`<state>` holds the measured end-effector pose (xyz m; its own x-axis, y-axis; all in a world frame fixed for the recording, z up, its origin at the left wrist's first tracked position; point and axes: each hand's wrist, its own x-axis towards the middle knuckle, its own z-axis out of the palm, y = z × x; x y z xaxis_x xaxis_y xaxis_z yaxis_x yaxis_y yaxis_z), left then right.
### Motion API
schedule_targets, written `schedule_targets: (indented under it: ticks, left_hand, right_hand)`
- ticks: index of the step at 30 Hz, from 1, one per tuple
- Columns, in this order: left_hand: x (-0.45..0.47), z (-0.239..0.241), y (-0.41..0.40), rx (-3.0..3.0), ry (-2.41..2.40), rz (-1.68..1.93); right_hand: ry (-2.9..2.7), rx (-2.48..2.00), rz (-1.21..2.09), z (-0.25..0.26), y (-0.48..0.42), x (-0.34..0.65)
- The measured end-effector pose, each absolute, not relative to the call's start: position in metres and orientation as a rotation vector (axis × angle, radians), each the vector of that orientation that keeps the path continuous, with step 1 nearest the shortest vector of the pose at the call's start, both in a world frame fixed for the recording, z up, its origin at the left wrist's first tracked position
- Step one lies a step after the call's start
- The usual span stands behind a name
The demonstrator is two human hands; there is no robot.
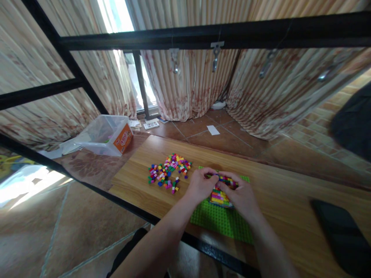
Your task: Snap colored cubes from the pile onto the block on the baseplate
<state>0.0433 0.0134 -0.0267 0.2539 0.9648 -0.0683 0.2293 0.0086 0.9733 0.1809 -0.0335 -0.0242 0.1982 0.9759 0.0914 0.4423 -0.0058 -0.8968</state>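
A small block build of toy bricks (220,197), in rows of yellow, pink, red and green, stands on a green studded baseplate (223,221). My left hand (202,184) is at its upper left side, thumb and fingers closed together at the top edge; what they pinch is hidden. From the right side, my right hand (242,195) curls round the build, its thumb and fingertips against it. Left of my hands, a loose pile of small coloured bricks (171,168) is spread on the wooden table (278,193).
A dark phone-like slab (342,233) lies at the table's right. On the floor beyond the left end stands a clear plastic bin (98,133) with an orange label. Black metal bars (191,36) with hanging clips cross in front of striped curtains (185,85).
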Motion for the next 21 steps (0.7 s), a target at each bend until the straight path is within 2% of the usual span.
schedule_targets:
  ticks: [13, 17, 21]
  left_hand:
    - [0.015, -0.016, 0.031, 1.316, 1.188, 0.922]
    - [-0.025, -0.004, 0.044, 1.537, 1.326, 0.886]
    - [-0.065, 0.002, 0.051, 1.817, 1.339, 0.655]
  right_hand:
    - [-1.452, -1.711, 0.563, -0.039, -0.035, 0.192]
    - [-1.519, -1.728, 0.487, -0.038, -0.036, 0.192]
    - [-1.511, -1.752, 0.478, -0.038, -0.035, 0.191]
